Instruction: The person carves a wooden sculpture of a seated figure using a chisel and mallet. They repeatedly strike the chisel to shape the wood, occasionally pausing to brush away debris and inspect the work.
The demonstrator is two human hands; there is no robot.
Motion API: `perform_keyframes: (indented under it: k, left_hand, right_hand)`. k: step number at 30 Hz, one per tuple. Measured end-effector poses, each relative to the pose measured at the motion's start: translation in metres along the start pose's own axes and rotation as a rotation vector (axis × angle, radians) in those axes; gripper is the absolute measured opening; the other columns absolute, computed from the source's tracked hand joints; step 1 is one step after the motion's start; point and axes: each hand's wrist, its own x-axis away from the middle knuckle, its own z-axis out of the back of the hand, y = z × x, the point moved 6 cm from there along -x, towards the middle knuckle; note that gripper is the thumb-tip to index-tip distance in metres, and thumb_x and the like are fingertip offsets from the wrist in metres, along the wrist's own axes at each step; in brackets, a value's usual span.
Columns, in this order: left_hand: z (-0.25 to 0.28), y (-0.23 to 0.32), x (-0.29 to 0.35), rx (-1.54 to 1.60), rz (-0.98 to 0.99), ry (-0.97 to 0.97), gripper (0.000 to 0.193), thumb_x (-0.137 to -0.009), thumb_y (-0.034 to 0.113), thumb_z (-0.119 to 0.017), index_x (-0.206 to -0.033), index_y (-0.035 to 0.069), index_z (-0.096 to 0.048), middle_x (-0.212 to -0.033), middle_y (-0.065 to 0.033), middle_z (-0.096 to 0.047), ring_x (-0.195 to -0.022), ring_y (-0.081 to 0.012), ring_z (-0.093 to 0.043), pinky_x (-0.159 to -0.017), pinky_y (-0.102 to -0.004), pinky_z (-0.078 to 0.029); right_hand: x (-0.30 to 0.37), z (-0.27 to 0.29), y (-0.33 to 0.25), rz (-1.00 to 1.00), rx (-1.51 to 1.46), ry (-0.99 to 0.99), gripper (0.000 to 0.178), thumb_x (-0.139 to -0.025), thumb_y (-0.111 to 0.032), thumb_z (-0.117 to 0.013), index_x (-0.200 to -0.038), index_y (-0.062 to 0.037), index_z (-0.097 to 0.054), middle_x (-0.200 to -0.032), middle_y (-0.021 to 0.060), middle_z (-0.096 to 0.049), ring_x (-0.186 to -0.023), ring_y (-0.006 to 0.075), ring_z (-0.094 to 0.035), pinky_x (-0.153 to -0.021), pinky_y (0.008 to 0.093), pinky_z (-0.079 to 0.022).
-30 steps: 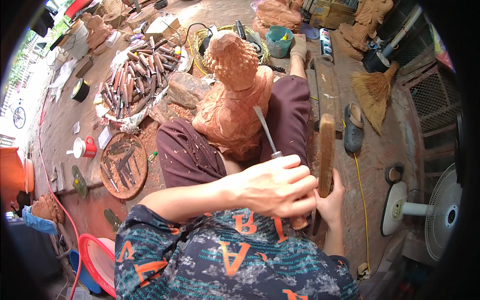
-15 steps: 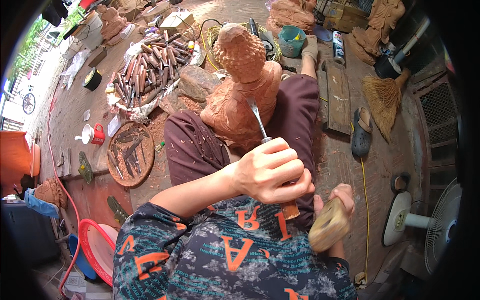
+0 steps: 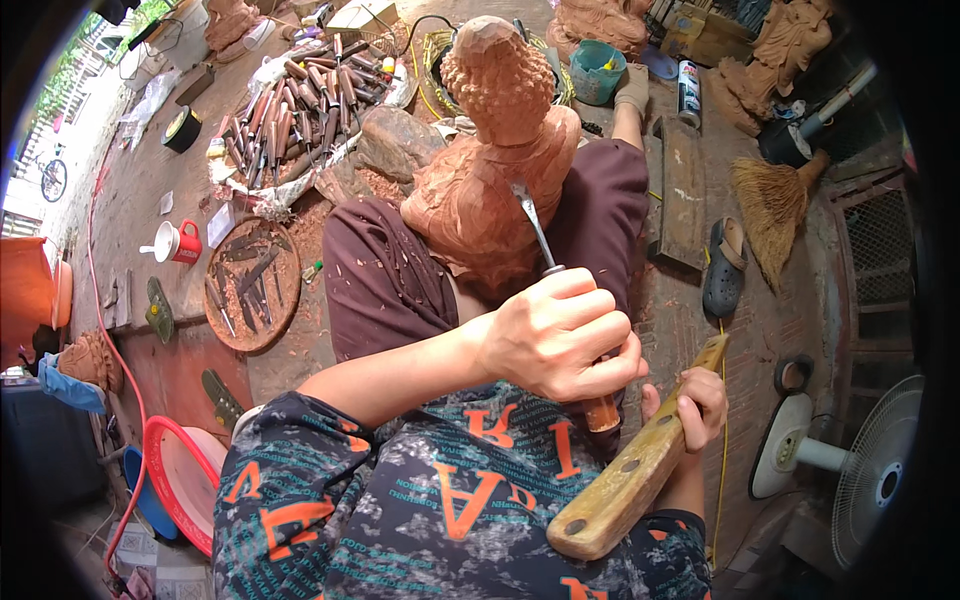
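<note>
My left hand [image 3: 565, 335] is wrapped round a wood chisel [image 3: 533, 222], whose wooden butt sticks out below my fist. The blade slants up, its tip at the back of a carved reddish-brown wooden figure [image 3: 465, 205] with a knobbly head. The figure stands between my legs. My right hand [image 3: 703, 405] grips a wooden mallet [image 3: 620, 490], a flat yellowish bat with dark round spots along its face. The mallet's broad end points down toward my shirt, apart from the chisel's butt.
To the left lie a heap of wooden-handled chisels [image 3: 290, 125], a round board [image 3: 286, 318] of blades and a red-and-white mug [image 3: 180, 242]. On the right are a wooden plank [image 3: 680, 215], a straw broom [image 3: 775, 210], a grey clog [image 3: 724, 272] and a fan [image 3: 885, 480].
The mallet has swung down and away from the chisel's butt, so its whole length shows. The chisel remains at the figure's back. The whole view has shifted slightly.
</note>
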Motion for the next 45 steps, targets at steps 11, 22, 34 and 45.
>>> perform_keyframes:
  k: [11, 22, 34, 45]
  left_hand:
    - [0.009, -0.002, -0.007, 0.021, 0.037, 0.072, 0.024, -0.071, 0.025, -0.074, -0.071, 0.008, -0.056, -0.061, 0.0041, -0.036, -0.053, -0.011, -0.04, -0.049, -0.0265, -0.03]
    - [0.013, -0.01, -0.013, 0.074, 0.058, 0.131, 0.026, -0.077, 0.028, -0.078, -0.077, 0.008, -0.061, -0.057, 0.0064, -0.03, -0.046, -0.0084, -0.033, -0.045, -0.0241, -0.025]
    - [0.015, -0.014, -0.006, 0.08, -0.011, 0.111, 0.023, -0.074, 0.024, -0.074, -0.072, 0.009, -0.056, -0.06, 0.0047, -0.038, -0.051, -0.0105, -0.041, -0.048, -0.0268, -0.031]
    - [0.024, -0.015, -0.003, 0.144, -0.055, 0.058, 0.024, -0.076, 0.026, -0.073, -0.073, 0.009, -0.057, -0.06, 0.0046, -0.035, -0.05, -0.0103, -0.041, -0.046, -0.0267, -0.03]
  right_hand:
    - [-0.006, -0.003, 0.009, 0.02, -0.094, 0.008, 0.05, -0.077, -0.005, -0.079, -0.109, -0.0117, -0.041, -0.078, 0.0064, -0.049, -0.061, 0.0223, -0.053, -0.051, 0.0357, -0.046]
    - [-0.014, 0.005, 0.011, 0.04, -0.063, 0.003, 0.047, -0.08, -0.006, -0.075, -0.108, -0.0114, -0.039, -0.078, 0.0062, -0.049, -0.055, 0.0202, -0.051, -0.046, 0.0337, -0.043]
    - [-0.024, 0.004, 0.009, 0.023, 0.149, -0.081, 0.047, -0.069, 0.01, -0.067, -0.105, -0.0082, -0.042, -0.073, 0.0067, -0.05, -0.055, 0.0231, -0.052, -0.047, 0.035, -0.043]
    - [-0.019, 0.021, -0.005, 0.105, -0.127, 0.121, 0.047, -0.07, 0.01, -0.066, -0.105, -0.01, -0.042, -0.07, 0.0057, -0.047, -0.054, 0.0217, -0.049, -0.047, 0.0338, -0.042]
